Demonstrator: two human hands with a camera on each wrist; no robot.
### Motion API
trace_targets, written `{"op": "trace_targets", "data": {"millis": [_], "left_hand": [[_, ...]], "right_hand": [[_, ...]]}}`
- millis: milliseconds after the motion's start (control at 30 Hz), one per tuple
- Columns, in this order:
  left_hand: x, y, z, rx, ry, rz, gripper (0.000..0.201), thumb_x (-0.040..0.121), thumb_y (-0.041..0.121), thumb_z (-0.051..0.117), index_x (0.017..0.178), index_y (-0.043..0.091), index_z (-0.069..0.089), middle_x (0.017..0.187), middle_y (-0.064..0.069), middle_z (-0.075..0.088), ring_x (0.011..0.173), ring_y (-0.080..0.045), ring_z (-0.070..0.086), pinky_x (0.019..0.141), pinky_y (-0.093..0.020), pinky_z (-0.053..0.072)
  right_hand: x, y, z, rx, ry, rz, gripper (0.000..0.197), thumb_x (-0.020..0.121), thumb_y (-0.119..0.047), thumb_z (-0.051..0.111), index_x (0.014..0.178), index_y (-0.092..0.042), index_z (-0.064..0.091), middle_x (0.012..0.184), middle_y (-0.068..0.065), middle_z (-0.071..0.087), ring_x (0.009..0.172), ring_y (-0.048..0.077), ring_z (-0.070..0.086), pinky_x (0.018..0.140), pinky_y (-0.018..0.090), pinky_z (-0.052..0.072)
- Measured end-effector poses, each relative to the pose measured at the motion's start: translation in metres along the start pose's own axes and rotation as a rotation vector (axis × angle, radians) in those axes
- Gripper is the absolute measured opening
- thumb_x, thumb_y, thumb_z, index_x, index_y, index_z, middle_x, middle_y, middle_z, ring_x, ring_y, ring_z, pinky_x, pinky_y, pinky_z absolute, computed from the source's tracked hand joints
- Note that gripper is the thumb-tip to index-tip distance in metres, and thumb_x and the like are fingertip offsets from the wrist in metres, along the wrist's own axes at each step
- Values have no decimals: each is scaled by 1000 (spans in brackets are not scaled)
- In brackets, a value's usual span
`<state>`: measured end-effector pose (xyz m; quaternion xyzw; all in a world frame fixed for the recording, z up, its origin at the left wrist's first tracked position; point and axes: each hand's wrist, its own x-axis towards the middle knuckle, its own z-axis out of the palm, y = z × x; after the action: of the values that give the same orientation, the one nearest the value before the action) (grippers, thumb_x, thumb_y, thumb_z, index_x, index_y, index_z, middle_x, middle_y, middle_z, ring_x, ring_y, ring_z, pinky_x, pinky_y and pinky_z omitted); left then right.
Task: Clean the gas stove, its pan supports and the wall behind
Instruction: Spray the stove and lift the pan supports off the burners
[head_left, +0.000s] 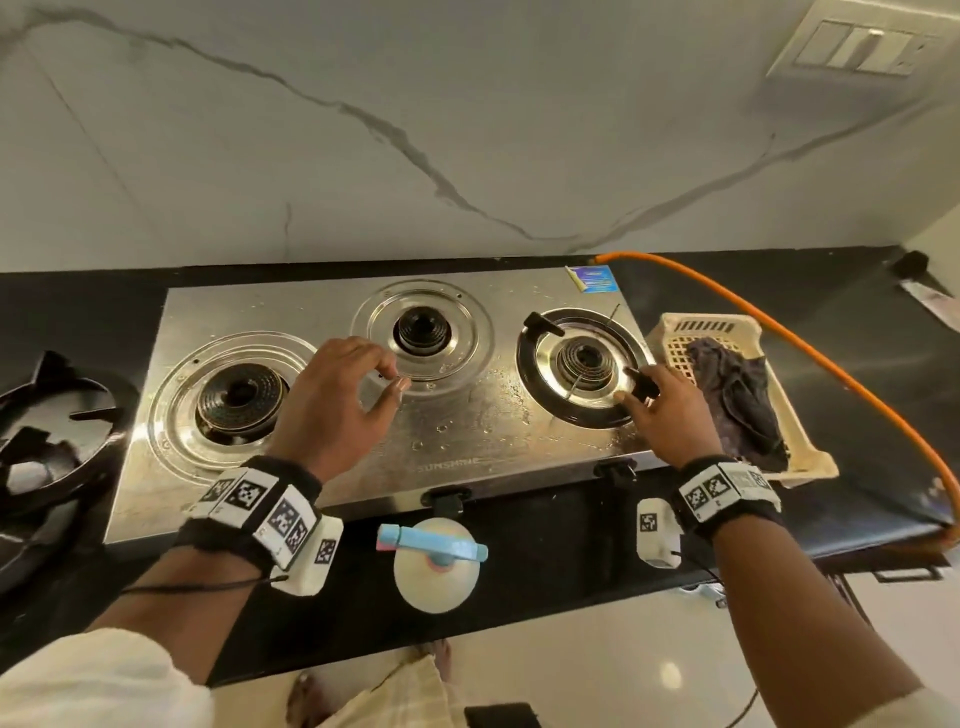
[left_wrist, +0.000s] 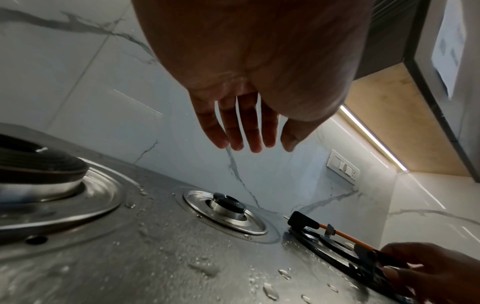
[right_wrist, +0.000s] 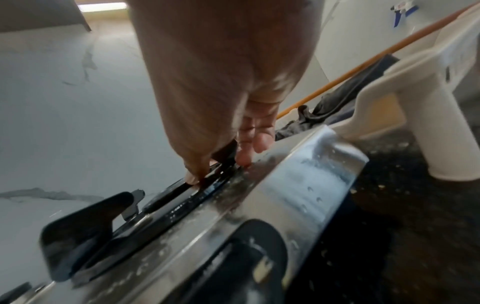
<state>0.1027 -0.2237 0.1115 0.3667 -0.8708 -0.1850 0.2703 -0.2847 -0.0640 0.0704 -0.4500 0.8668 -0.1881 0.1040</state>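
Note:
The wet steel gas stove (head_left: 457, 431) has three burners. A black pan support (head_left: 530, 374) sits round the right burner; the left and middle burners are bare. My right hand (head_left: 636, 392) pinches the support's near prong (right_wrist: 223, 152), thumb on one side and fingers on the other. My left hand (head_left: 387, 376) hovers just above the stove top between the left and middle burners, fingers (left_wrist: 246, 133) relaxed and holding nothing. Two more pan supports (head_left: 52, 410) lie on the counter to the left of the stove. The white marble wall (head_left: 467, 130) rises behind.
A cream basket (head_left: 696, 325) with a dark cloth (head_left: 737, 395) stands right of the stove. An orange gas hose (head_left: 779, 322) curves behind it. A white spray bottle (head_left: 436, 566) with a blue trigger stands at the counter's front edge. A switch panel (head_left: 862, 49) is on the wall.

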Motion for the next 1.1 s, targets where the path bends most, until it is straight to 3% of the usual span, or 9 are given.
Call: {"op": "trace_targets", "data": {"millis": [200, 333, 500, 567, 667, 733, 833, 933, 1100], "left_hand": [[-5, 2, 3, -4, -1, -19, 13, 89, 25, 75, 92, 21, 63, 109, 5, 66, 103, -13, 56, 84, -31, 46], [-6, 3, 4, 3, -9, -9, 13, 89, 24, 75, 91, 21, 62, 109, 5, 65, 103, -13, 56, 85, -31, 46], [-1, 4, 3, 16, -13, -5, 15, 88, 19, 78, 90, 20, 63, 107, 3, 66, 105, -17, 58, 92, -31, 45], [2, 5, 3, 22, -15, 0, 14, 88, 18, 78, 91, 19, 64, 108, 1, 67, 107, -18, 59, 95, -30, 42], [6, 7, 8, 16, -24, -4, 13, 89, 19, 77, 92, 19, 64, 110, 0, 67, 109, -17, 57, 96, -29, 38], [9, 7, 12, -2, -43, 2, 14, 89, 18, 77, 91, 21, 63, 110, 1, 66, 110, -17, 56, 97, -30, 39], [11, 8, 17, -32, -60, 16, 15, 87, 16, 76, 90, 22, 62, 109, 3, 65, 111, -18, 56, 97, -35, 44], [10, 6, 20, -45, -71, 19, 15, 87, 15, 77, 90, 20, 63, 109, 3, 65, 107, -16, 56, 91, -33, 45], [11, -1, 20, -38, -102, 1, 14, 86, 16, 78, 91, 17, 65, 111, -1, 66, 107, -18, 55, 88, -34, 47]], "right_hand": [[25, 9, -13, -13, 21, -210, 23, 101, -28, 67, 107, -8, 77, 94, 5, 69, 84, 22, 64, 81, 50, 59], [28, 9, -26, -19, 64, -363, 20, 101, -20, 65, 107, -6, 78, 93, 6, 70, 81, 24, 65, 78, 45, 57], [32, -9, -42, -35, 108, -416, 17, 103, -16, 64, 100, -6, 77, 85, 5, 69, 74, 21, 63, 73, 40, 57], [36, -17, -50, -20, 108, -372, 16, 103, -15, 63, 97, -8, 76, 81, 2, 68, 73, 15, 62, 72, 30, 54], [53, -25, -61, -96, -9, -170, 17, 106, -17, 58, 98, -14, 73, 79, -4, 65, 74, 8, 61, 66, 18, 42], [55, -26, -56, -109, -62, -49, 20, 108, -20, 55, 101, -12, 72, 82, 0, 67, 76, 15, 65, 67, 25, 49], [47, -22, -32, 12, -10, -27, 33, 109, -30, 54, 98, -6, 75, 79, 5, 70, 73, 23, 67, 77, 45, 60], [31, -24, -8, 91, -103, -53, 44, 105, -55, 52, 94, -16, 71, 80, 1, 71, 76, 17, 68, 73, 38, 58], [20, -28, 11, 54, -31, -117, 40, 98, -61, 60, 98, -23, 72, 97, -6, 61, 85, 10, 60, 79, 34, 53]]}}
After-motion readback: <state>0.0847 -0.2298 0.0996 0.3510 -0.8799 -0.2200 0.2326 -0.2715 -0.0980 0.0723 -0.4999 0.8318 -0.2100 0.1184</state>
